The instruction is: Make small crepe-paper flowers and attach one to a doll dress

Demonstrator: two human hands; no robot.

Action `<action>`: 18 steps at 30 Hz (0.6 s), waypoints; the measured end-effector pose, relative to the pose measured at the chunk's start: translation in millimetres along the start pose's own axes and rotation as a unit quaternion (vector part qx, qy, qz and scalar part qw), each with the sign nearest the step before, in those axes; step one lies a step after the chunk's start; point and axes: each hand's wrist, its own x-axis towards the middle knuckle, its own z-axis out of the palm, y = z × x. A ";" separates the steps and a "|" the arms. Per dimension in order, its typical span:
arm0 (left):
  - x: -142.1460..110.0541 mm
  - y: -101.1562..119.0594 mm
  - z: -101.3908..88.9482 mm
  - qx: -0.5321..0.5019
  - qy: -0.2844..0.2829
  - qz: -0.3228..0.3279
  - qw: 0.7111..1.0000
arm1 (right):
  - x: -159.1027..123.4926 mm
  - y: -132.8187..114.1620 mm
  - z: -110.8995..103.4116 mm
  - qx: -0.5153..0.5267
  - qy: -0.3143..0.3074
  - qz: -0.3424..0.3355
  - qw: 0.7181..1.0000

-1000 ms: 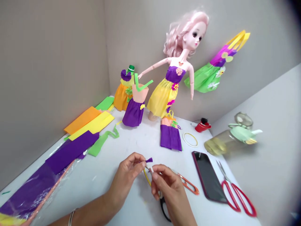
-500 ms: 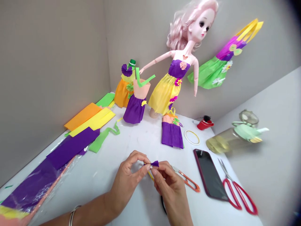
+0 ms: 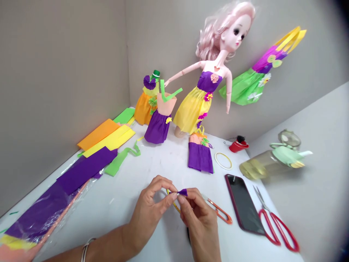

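A purple crepe-paper tuft (image 3: 183, 192) is pinched at 12 o'clock between the clamped fingertips (image 3: 174, 195) of the left hand (image 3: 149, 207) and right hand (image 3: 197, 222), so that its gathers are kept tight. Red thread snips (image 3: 218, 211) lie at 2 o'clock; a paper-dressed doll (image 3: 199, 102) stands farther off at 12 o'clock. No writing can be read.

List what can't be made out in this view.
Head view:
- Pinched end of the purple paper scrap: hidden by the left hand and right hand.
- Yellow strip: one end hidden by the hands.
- Dark handle: mostly hidden under the right hand.
- Black bit in the red cup: too small to identify.
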 end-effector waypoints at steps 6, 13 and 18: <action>-1.5 0.1 1.3 -0.001 0.000 -0.004 1.000 | -2.0 1.4 0.7 0.001 0.007 -0.010 1.000; -2.8 2.9 3.7 -0.002 -0.003 -0.008 1.000 | -2.8 1.5 1.2 0.001 0.018 -0.012 1.000; -4.3 4.7 3.4 -0.006 -0.002 -0.011 1.000 | -2.4 0.6 1.4 -0.009 0.026 -0.008 1.000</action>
